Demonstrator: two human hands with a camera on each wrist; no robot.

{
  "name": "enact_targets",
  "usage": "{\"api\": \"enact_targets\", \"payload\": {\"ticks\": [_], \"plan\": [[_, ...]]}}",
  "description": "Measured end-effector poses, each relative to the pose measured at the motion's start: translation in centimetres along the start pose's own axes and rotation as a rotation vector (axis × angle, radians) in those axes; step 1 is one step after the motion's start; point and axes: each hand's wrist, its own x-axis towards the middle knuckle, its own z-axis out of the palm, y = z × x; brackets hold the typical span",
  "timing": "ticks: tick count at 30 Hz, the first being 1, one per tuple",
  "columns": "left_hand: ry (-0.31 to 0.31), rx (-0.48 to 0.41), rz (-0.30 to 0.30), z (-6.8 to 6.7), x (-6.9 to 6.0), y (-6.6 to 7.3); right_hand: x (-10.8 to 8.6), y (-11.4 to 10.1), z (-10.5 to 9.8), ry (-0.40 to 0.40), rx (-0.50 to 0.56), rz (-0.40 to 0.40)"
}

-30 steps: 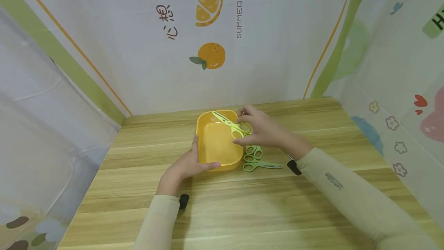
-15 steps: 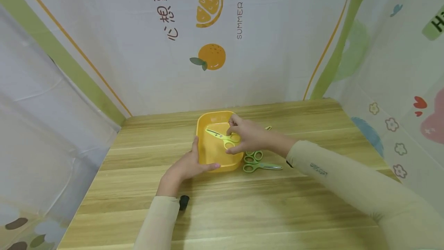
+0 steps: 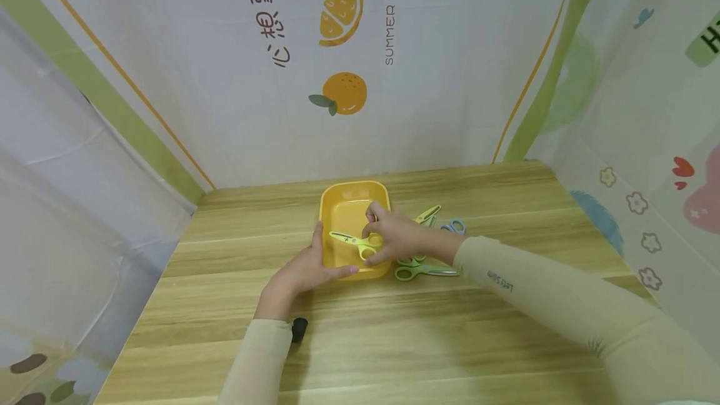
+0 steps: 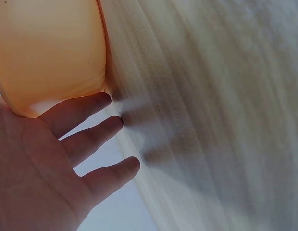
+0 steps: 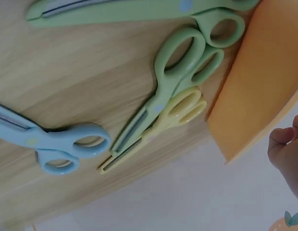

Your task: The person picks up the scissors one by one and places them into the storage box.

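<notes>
My right hand [image 3: 396, 236] reaches over the yellow tray [image 3: 344, 212] and pinches a pair of yellow scissors [image 3: 355, 241] near the handles. Their blades point left, low inside the tray. My left hand [image 3: 304, 265] rests at the tray's near left corner, thumb over the near rim and fingers along the left wall. In the left wrist view its fingers [image 4: 91, 139] are straight, beside the tray wall. Right of the tray lie two green scissors [image 5: 115, 15] [image 5: 158, 102], another yellow pair [image 5: 161, 122] and a blue pair [image 5: 55, 139], partly hidden by my right arm in the head view.
The wooden table [image 3: 394, 342] carries the tray near its back edge. A white printed cloth [image 3: 439, 92] hangs behind, with more cloth at both sides. A black piece [image 3: 299, 330] sits at my left wrist.
My right hand has moved left and toward me, lowering the yellow scissors into the tray. More of the scissors to the right now shows past the arm. My left hand stays in place.
</notes>
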Motion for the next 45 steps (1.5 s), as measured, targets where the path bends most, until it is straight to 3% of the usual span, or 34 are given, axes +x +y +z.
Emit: {"api": "enact_targets", "payload": {"ticks": [11,22,30,36,45], "plan": [[-0.005,0.008,-0.013,0.1,0.1,0.2,0.0,0.1,-0.1,-0.001,0.059,0.037],[0.001,-0.009,-0.003,0.1,0.2,0.2,-1.0,1.1,-3.0,0.038,0.179,0.101],[0.004,-0.011,-0.003,0.2,0.3,0.1,-2.7,2.7,-5.1,0.086,0.187,0.113],[0.008,-0.015,-0.008,0.2,0.5,-0.2,-4.5,4.4,-6.2,0.088,0.178,0.172],[0.011,-0.022,-0.014,0.1,0.5,-0.1,-7.3,7.5,-6.7,0.081,0.160,0.237]]}}
